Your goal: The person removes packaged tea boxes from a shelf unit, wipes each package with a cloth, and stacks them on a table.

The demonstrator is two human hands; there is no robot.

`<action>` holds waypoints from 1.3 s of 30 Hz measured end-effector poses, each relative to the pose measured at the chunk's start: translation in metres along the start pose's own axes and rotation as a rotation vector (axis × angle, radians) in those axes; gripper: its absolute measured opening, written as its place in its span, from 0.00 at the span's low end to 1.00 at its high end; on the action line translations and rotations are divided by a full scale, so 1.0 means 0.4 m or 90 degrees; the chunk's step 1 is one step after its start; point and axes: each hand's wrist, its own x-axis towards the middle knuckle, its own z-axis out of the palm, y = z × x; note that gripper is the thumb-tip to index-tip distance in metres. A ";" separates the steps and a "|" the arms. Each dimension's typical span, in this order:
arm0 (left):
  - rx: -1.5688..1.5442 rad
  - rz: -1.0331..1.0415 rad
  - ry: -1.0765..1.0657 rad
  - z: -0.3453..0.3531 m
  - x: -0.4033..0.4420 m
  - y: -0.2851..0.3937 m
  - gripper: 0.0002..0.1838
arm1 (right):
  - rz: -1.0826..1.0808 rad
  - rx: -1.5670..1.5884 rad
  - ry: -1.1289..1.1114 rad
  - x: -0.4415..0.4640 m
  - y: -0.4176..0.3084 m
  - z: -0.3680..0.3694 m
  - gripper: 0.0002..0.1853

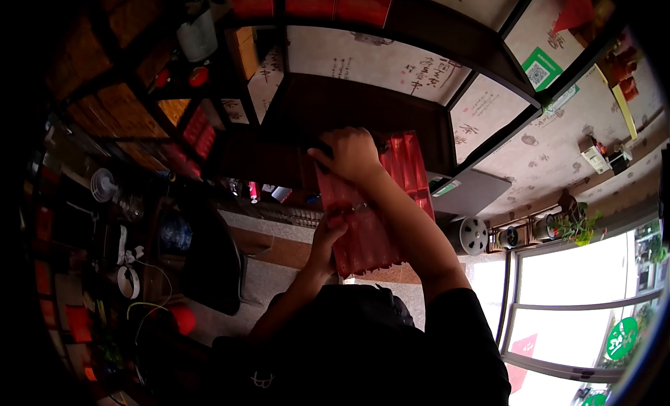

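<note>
A shiny red pack of long sachets, with a jagged lower edge, is in front of my body at the shelf's edge. My left hand grips its left side, thumb across the front. My right hand is closed over its upper part, the forearm crossing in front of the pack. Something dark shows beside the right fingers, but I cannot make out what they hold. More red sachets show to the right of the right wrist.
A dark shelf with lettered back panels stands ahead. Red packs lie on the level above. A black chair is at left, and a small white fan stands beyond it. To the right are a potted plant and a window.
</note>
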 end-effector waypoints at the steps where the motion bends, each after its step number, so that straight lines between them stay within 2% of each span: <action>1: -0.019 0.005 0.004 0.003 -0.001 -0.002 0.29 | 0.038 0.001 -0.038 0.006 0.006 -0.014 0.22; 2: -0.039 0.008 0.008 0.004 -0.004 -0.004 0.29 | 0.078 0.002 -0.076 0.006 0.014 -0.024 0.23; 3: -0.036 0.001 0.009 0.000 -0.007 -0.005 0.29 | 0.065 0.000 -0.020 0.003 0.025 -0.028 0.24; 9: -0.073 -0.016 -0.018 0.015 -0.001 0.002 0.29 | 0.119 -0.041 -0.024 -0.033 0.115 -0.076 0.24; 12: -0.020 -0.002 -0.012 0.023 0.002 0.004 0.33 | 0.144 -0.046 -0.022 -0.053 0.151 -0.107 0.25; 15: -0.006 -0.009 -0.003 0.027 0.003 0.003 0.33 | 0.282 -0.127 -0.076 -0.059 0.172 -0.133 0.28; 16: -0.008 -0.010 -0.005 0.030 0.004 0.004 0.33 | 0.285 -0.128 -0.076 -0.063 0.180 -0.123 0.28; 18: -0.009 -0.014 -0.011 0.030 0.008 0.002 0.34 | 0.321 -0.262 0.018 -0.068 0.188 -0.098 0.28; 20: -0.045 -0.014 -0.023 0.025 0.011 -0.004 0.29 | 0.322 -0.306 0.028 -0.066 0.158 -0.071 0.24; 24: -0.004 -0.028 -0.014 0.026 0.005 0.003 0.29 | 0.210 -0.161 -0.010 -0.048 0.048 -0.018 0.16; 27: 0.004 -0.040 0.026 0.009 0.011 -0.010 0.30 | 0.092 -0.121 0.013 -0.046 -0.060 0.030 0.19; 29: -0.005 0.001 0.045 0.001 0.008 -0.027 0.30 | -0.007 -0.097 0.037 -0.054 -0.072 0.059 0.23; 32: -0.017 0.008 0.035 0.022 0.004 -0.022 0.30 | -0.017 -0.007 -0.033 -0.041 -0.029 0.012 0.23; 34: -0.040 -0.004 0.017 0.029 0.006 -0.019 0.31 | -0.008 -0.042 0.016 -0.030 0.033 -0.007 0.20; 36: -0.061 -0.011 -0.003 0.042 0.006 -0.009 0.31 | 0.101 -0.066 -0.128 -0.021 0.104 -0.046 0.21; 39: -0.046 -0.004 0.030 0.058 0.001 -0.001 0.31 | 0.177 -0.099 -0.182 -0.033 0.204 -0.104 0.25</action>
